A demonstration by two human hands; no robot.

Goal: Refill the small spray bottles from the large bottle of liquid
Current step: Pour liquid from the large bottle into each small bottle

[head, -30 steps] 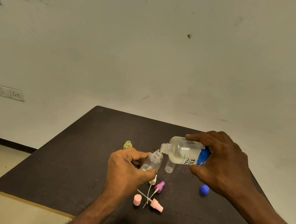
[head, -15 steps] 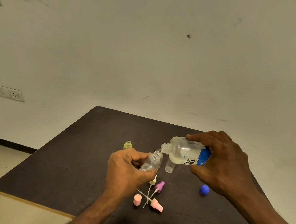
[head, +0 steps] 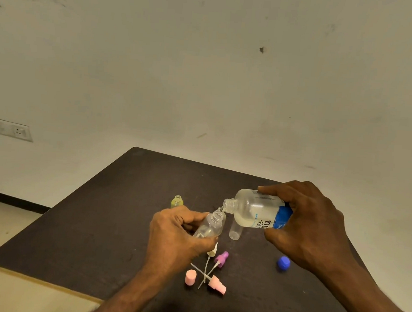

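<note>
My right hand (head: 309, 226) grips the large clear bottle (head: 254, 211) with a blue label, tipped on its side with its open mouth pointing left. My left hand (head: 175, 236) holds a small clear spray bottle (head: 211, 225) tilted, its open neck right under the large bottle's mouth. A second small clear bottle (head: 234, 231) stands on the table (head: 86, 220) just behind, partly hidden by the large bottle. A small yellow-green bottle (head: 177, 201) stands open farther left.
Loose on the dark table near me lie a pink cap (head: 190, 277), a pink spray head (head: 216, 284), a purple spray head (head: 221, 258), a white spray head (head: 211, 252) and the blue cap (head: 283, 263). A wall socket (head: 14, 130) sits left.
</note>
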